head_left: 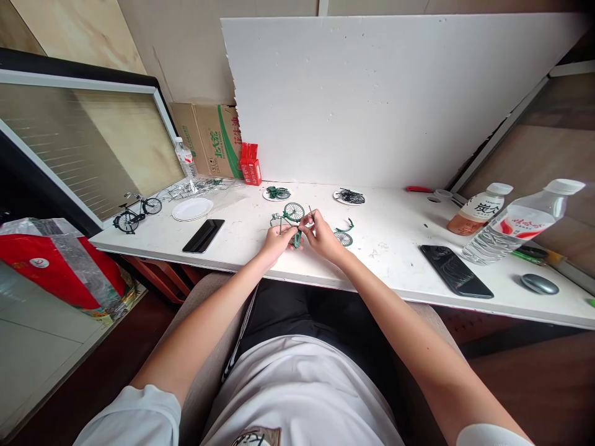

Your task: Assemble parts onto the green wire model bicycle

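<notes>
A partly built green model bicycle (294, 212), with one spoked wheel showing, is between my hands over the white table. My left hand (277, 243) is closed on its frame. My right hand (321, 235) pinches a thin rod-like tool (311, 211) beside the bicycle, its fingertips close to the frame. Just right of my right hand, a loose green wheel (343, 238) and a curved green part (349, 223) lie on the table. Behind are a plate of green parts (277, 193) and a plate of black parts (349, 196).
A black model bicycle (136, 212), white plate (192, 209) and phone (203, 236) lie left. On the right are another phone (455, 271), a tea bottle (478, 209), a water bottle (520, 223) and a mouse (539, 284). A red box (251, 165) stands behind.
</notes>
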A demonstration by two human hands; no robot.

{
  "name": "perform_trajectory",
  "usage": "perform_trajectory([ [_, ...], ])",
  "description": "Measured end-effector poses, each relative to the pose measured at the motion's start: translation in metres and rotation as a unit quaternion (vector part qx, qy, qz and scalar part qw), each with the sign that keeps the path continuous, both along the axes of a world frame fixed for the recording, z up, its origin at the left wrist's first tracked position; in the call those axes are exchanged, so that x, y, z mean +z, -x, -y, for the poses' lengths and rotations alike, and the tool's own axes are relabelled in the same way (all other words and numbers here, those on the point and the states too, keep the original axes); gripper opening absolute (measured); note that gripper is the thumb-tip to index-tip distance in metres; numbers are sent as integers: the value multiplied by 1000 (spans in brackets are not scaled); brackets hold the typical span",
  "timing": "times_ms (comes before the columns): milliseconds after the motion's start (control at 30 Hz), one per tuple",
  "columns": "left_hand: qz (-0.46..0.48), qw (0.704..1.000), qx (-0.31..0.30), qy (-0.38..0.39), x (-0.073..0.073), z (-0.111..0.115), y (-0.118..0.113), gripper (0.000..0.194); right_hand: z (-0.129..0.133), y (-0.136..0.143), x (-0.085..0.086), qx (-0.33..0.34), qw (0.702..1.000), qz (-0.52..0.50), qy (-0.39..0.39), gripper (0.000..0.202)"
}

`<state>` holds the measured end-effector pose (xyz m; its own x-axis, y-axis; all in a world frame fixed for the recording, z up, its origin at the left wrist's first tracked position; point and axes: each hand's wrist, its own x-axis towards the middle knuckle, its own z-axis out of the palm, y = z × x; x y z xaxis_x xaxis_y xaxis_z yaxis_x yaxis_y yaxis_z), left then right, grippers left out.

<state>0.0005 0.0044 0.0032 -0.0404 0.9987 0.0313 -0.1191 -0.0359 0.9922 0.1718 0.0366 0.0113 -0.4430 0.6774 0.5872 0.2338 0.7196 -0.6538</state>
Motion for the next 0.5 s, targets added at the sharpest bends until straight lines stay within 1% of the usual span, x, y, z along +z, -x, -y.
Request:
perform_trajectory([
  [200,-3,1000,-4,0,1,2,-1,17,2,0,-1,-14,1000,22,1,19],
  [500,-6,1000,-28,9,-1,-1,4,20,3,0,0,-13,999,0,-29,21],
])
